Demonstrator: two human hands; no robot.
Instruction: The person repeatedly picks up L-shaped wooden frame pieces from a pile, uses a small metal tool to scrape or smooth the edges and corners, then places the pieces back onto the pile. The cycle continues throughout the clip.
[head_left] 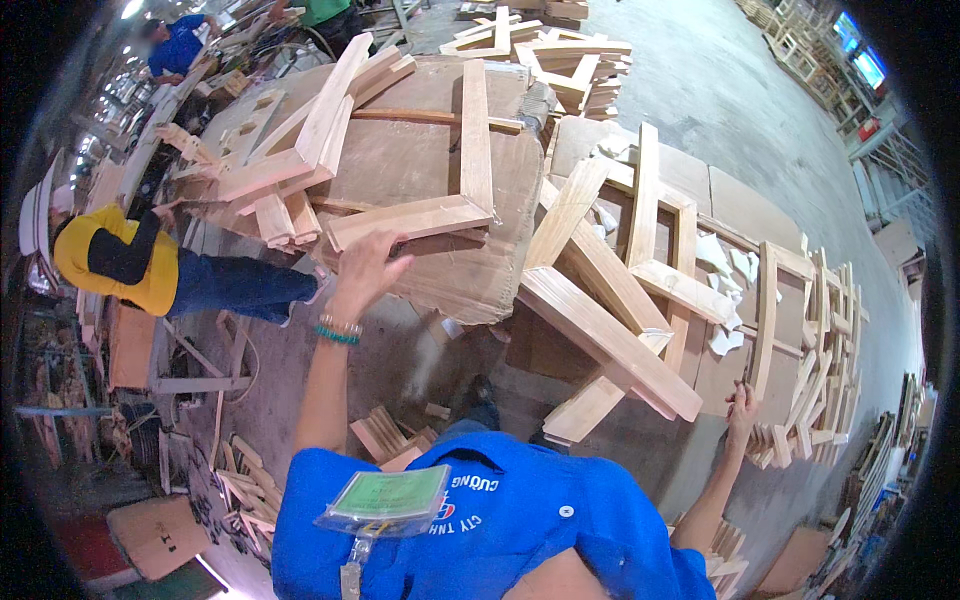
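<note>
On the left cardboard-covered surface lies an L-shaped wooden frame piece [478,150], its short arm toward me. My left hand [368,268] is at the near edge of that short arm, fingers spread; whether they touch the wood is unclear. Far to the right, my right hand [741,405] hangs low beside a pale wooden frame [766,310]. Its fingers are curled together, and what they hold, if anything, is too small to make out. Between my hands, a stack of joined wooden pieces [610,335] lies crosswise on the right surface, jutting over its near edge.
More corner pieces [315,140] are piled at the left surface's far side. White scraps [715,255] lie among the right-hand frames. Several frames [825,350] stand in a row farther right. A person in yellow [120,255] works at left. Wood offcuts [385,435] sit near my feet.
</note>
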